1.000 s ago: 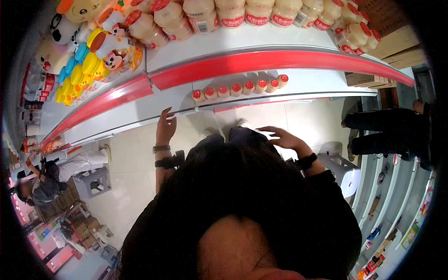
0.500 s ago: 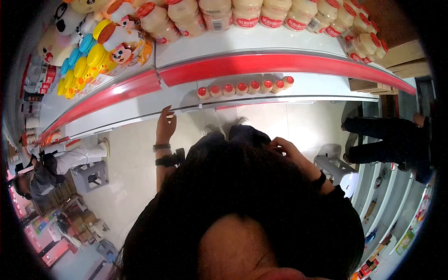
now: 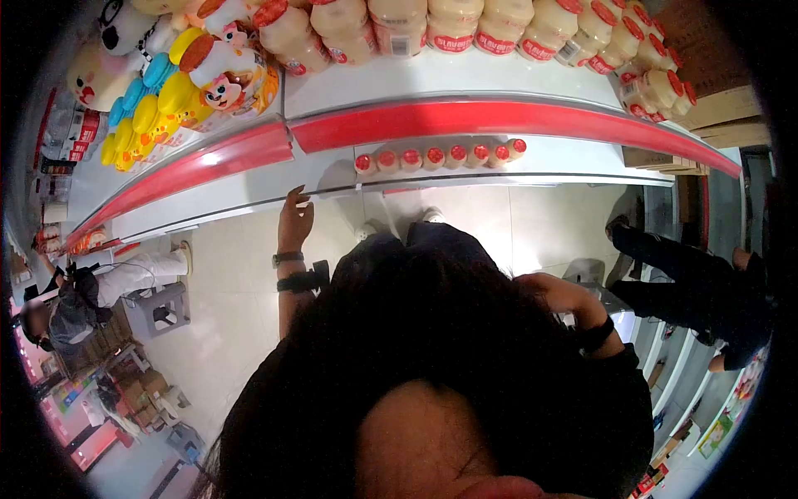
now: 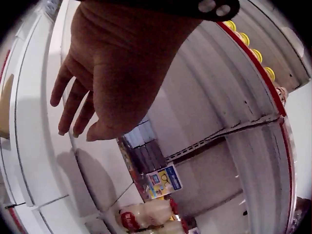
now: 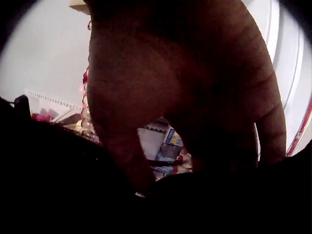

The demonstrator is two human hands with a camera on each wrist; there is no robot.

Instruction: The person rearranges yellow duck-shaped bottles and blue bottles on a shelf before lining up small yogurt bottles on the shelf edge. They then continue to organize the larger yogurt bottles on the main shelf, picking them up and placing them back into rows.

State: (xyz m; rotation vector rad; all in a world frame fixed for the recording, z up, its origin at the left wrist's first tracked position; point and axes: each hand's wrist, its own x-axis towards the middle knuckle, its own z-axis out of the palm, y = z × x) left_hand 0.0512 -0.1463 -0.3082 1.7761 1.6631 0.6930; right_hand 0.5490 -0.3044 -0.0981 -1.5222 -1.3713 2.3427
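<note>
My left hand [image 3: 296, 218] hangs before the edge of the lower shelf, fingers relaxed and nothing in them. In the left wrist view its loosely spread fingers [image 4: 73, 105] point down, over the white shelf. Small cream-coloured drink bottles [image 3: 435, 158] with red caps stand in a row on the lower shelf, to the right of this hand. Raised beside my head, my right hand [image 3: 565, 295] reaches to the dark hair [image 3: 449, 308]. In the right wrist view thumb and fingers stand apart against a black mass that hides their tips.
Larger red-capped bottles [image 3: 399, 29] line the upper shelf, above a red front strip [image 3: 449, 125]. Yellow and blue-lidded containers [image 3: 174, 93] stand at its left. Cardboard boxes [image 3: 731, 108] lie at the right. One person [image 3: 690, 266] stands right, another person [image 3: 83, 308] left, near a grey stool [image 3: 162, 308].
My right hand has risen from in front of the body to the side of my head. My left hand has stayed about where it was. The view has shifted slightly.
</note>
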